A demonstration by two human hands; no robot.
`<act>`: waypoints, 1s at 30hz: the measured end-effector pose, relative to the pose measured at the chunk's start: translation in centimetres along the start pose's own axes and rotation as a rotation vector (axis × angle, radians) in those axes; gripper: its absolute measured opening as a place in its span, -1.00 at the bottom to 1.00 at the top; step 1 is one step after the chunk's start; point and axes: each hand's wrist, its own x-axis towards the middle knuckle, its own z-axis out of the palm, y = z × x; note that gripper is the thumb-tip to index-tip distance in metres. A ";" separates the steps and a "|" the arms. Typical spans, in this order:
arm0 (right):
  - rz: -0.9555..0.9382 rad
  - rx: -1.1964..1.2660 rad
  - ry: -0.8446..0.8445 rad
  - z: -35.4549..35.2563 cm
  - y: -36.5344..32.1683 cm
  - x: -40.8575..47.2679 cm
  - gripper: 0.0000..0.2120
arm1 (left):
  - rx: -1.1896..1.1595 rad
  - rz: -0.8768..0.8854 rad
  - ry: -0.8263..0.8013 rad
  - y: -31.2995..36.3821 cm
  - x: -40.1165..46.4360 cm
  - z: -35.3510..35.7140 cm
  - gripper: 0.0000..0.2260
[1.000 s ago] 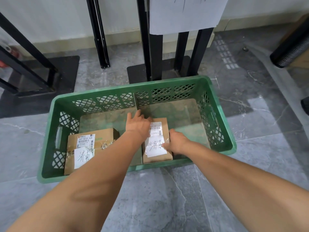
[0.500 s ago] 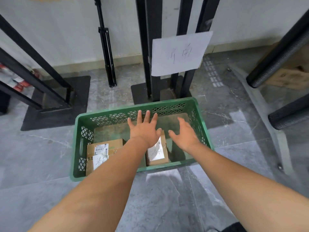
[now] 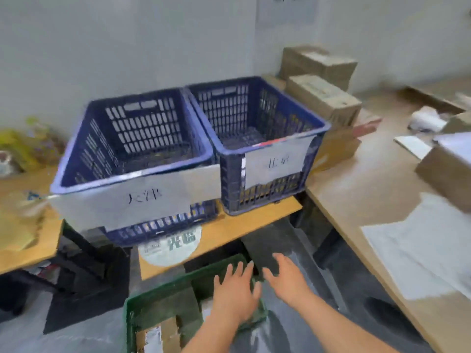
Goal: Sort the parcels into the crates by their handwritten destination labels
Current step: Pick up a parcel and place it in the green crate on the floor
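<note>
The green crate sits on the floor at the bottom of the view, with a brown labelled parcel lying in its near left corner. My left hand hovers over the crate's right side, fingers spread, holding nothing. Just right of the crate, my right hand is also empty with fingers apart. On a low wooden table stand two blue crates: the left blue crate and the right blue crate, each with a handwritten paper label on its front. The picture is blurred by motion.
Stacked cardboard boxes stand behind and right of the blue crates. A long wooden table with white paper sheets and a box runs along the right. Yellow bags lie far left.
Both hands have let go of the small parcel and lifted out of the green crate. My view has swung up from the crate to the blue crates on the table.
</note>
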 end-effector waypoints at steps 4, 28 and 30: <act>0.010 0.049 0.123 -9.8 -3.0 -4.7 -0.41 | -0.043 0.104 0.066 5.9 -3.4 -9.0 -0.43; 0.008 0.369 0.637 -34.6 -9.6 -6.4 -0.52 | -0.784 0.405 0.253 23.0 -4.4 -30.7 -0.45; -0.011 0.388 0.631 -36.4 -9.0 -3.3 -0.56 | -0.771 0.397 0.271 24.6 -1.6 -31.3 -0.44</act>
